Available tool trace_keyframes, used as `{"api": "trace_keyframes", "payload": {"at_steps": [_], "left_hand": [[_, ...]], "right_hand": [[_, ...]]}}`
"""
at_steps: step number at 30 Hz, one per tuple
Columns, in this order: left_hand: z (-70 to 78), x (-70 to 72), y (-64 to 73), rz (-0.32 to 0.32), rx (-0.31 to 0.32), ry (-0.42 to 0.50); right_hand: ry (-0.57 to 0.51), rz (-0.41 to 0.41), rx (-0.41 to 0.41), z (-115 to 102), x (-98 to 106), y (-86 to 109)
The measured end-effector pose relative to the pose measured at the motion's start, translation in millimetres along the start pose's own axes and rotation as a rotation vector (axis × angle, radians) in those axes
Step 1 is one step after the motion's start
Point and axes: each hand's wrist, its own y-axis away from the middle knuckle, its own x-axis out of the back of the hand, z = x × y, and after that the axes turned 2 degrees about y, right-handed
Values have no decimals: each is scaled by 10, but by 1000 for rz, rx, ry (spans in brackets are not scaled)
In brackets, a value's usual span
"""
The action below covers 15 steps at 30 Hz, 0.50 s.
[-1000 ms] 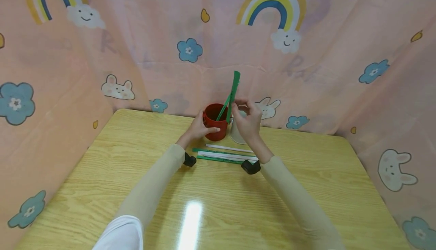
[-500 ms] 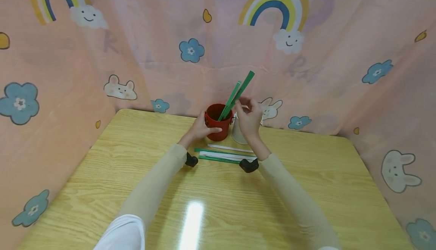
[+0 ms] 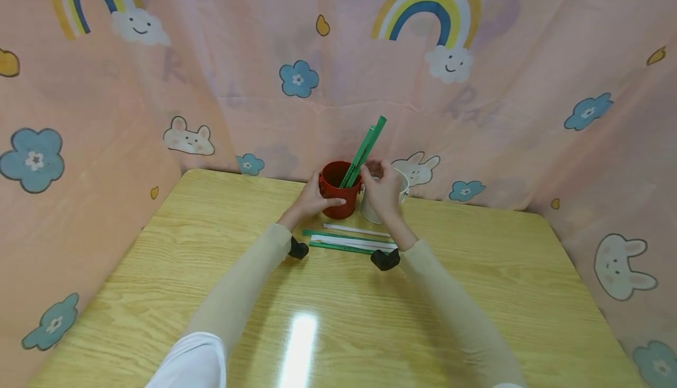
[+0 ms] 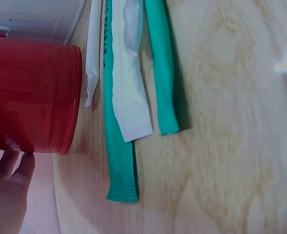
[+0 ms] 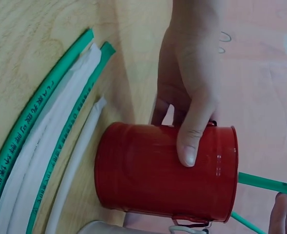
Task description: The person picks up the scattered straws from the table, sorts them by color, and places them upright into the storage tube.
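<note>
A small red metal bucket stands at the back of the table. My left hand grips its left side, thumb across the front. Two green-wrapped drinking straws lean to the right out of the bucket, close together. My right hand pinches one of them above the rim; in the right wrist view its fingers are right at the green wrapper. Several green-wrapped straws and white-wrapped straws lie side by side in front of the bucket.
A white bucket stands right of the red one, partly behind my right hand. Black wrist mounts sit low over the straws. A pink patterned curtain hangs along the table's back edge.
The green straw at my right hand has gone from above the rim down into the red bucket, beside the other one. My left hand keeps its grip.
</note>
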Motion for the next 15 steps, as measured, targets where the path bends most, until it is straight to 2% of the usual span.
{"api": "trace_keyframes", "payload": {"at_steps": [15], "left_hand": [[16,-9,17,13,28,-23]], "right_hand": [[100,-16,-70,60,-75,17]]}}
